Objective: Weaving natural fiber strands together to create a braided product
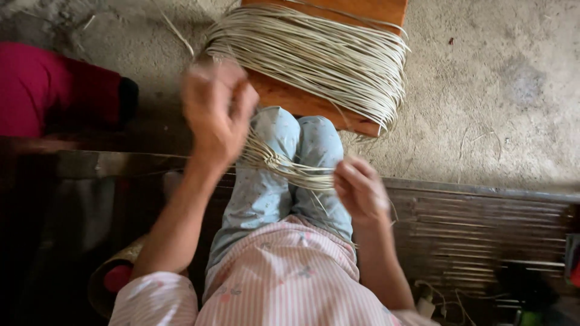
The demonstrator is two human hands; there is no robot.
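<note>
1. Right now the thin pale cane strips (290,169) lie across the person's knees, gathered into a loose, partly interlaced band that runs from one hand to the other; only a short stretch looks worked, so I judge the job to be at an early stage.
2. The strips are flat, narrow and straw-coloured, with stray ends sticking out below the band near the lap.
3. The right hand (360,190) sits at the band's right end, fingers curled together and pinching the strips.
4. The left hand (217,111) is raised above the left knee and blurred; it seems loosely closed around the strips' other end, but I cannot tell its grip for sure.
5. Much the larger share of the material is unused: a big coil of the same pale cane (320,57) rests on a reddish-brown wooden board (290,99) just beyond the knees.
6. The person wears light blue patterned trousers (266,193) and a pink striped top (284,278).
7. Around them are a rough grey concrete floor (495,90), a dark slatted bamboo bench (483,229) at right, and a red cloth (42,84) at left.
</note>
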